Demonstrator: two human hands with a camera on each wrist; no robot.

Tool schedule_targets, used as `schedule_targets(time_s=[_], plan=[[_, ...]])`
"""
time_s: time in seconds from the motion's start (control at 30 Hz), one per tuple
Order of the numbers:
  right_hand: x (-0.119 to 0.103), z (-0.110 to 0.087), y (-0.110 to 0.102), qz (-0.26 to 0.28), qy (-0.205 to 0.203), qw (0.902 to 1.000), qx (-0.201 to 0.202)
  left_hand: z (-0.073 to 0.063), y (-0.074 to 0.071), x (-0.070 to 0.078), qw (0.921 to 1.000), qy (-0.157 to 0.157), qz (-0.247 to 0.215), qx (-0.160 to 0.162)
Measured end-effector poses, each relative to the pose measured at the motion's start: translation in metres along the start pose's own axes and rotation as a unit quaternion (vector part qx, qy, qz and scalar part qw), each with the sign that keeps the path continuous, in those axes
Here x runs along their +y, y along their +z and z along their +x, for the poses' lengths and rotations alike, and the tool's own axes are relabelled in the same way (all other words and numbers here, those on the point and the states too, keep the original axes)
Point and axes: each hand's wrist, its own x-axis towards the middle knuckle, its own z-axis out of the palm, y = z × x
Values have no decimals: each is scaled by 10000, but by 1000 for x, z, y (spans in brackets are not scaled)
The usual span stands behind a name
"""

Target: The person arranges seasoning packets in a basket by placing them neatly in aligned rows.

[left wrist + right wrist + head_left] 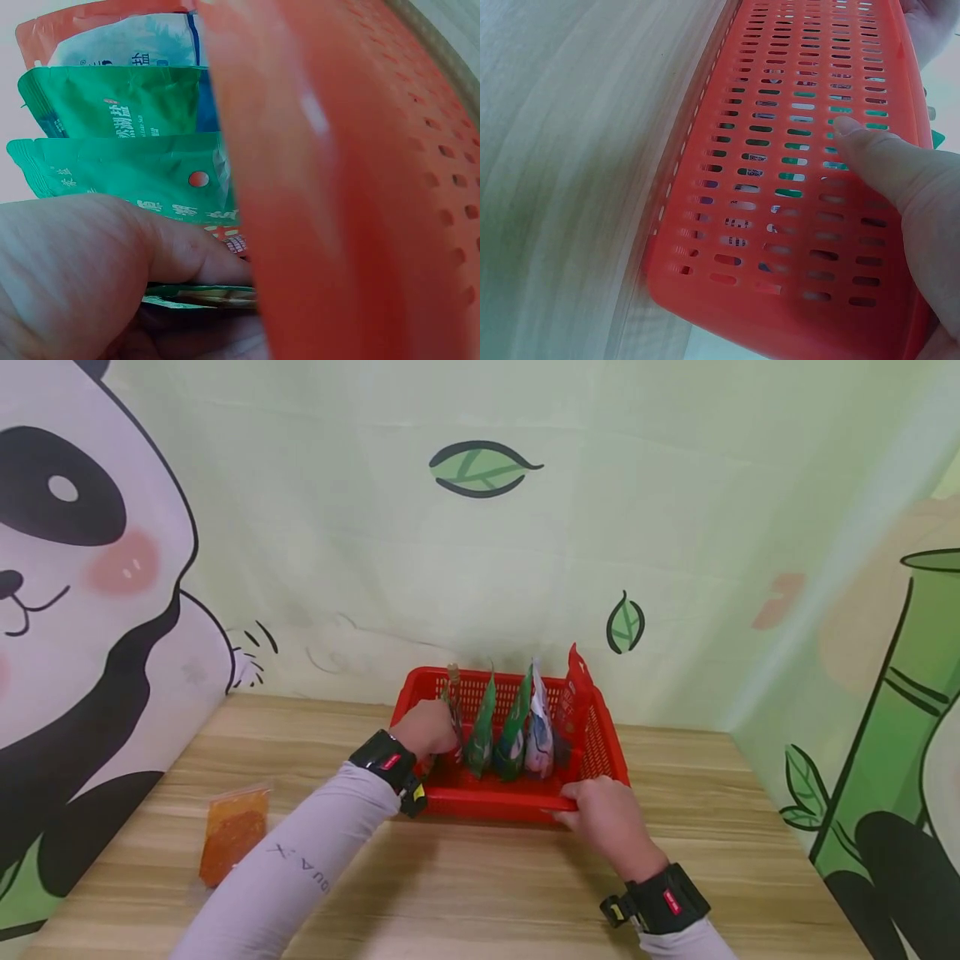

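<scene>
A red plastic basket [480, 807] with slotted walls sits on the wooden table, holding several packets stood on edge in a row. My left hand [426, 728] reaches in over the left end and pinches a thin packet [202, 295] with green and brown on it between thumb and fingers; its lower part is hidden. To the right of that hand stand two green salt bags [482, 733], a white-and-blue bag [539, 735] and a taller red bag [576, 697]. My right hand [611, 818] grips the front rim near the right corner, its thumb [870, 154] against the slotted outer wall.
An orange-red flat clear packet [234, 839] lies on the table [480, 893] at the left, beside my left forearm. Close behind the basket hangs a pale green cloth backdrop [360, 568] printed with a panda and leaves.
</scene>
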Motion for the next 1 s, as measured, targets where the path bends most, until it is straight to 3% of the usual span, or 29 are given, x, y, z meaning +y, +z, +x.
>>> schedule_targets(time_s=[0.33, 0.6, 0.73, 0.9, 1.0], plan=[[-1, -1, 0, 19, 33, 9999, 98, -10, -1, -8, 9991, 412, 52, 44], [0, -3, 3, -25, -36, 9999, 144, -24, -9, -23, 9994, 324, -90, 131], [0, -2, 3, -59, -42, 9999, 142, -37, -15, -37, 9945, 661, -526, 622], [-1, -2, 1, -30, -15, 9999, 112, -55, -19, -60, 9768, 1182, -975, 1498], [-1, -2, 0, -28, 25, 9999, 118, -62, -17, -81, 9652, 1344, -1019, 1998]])
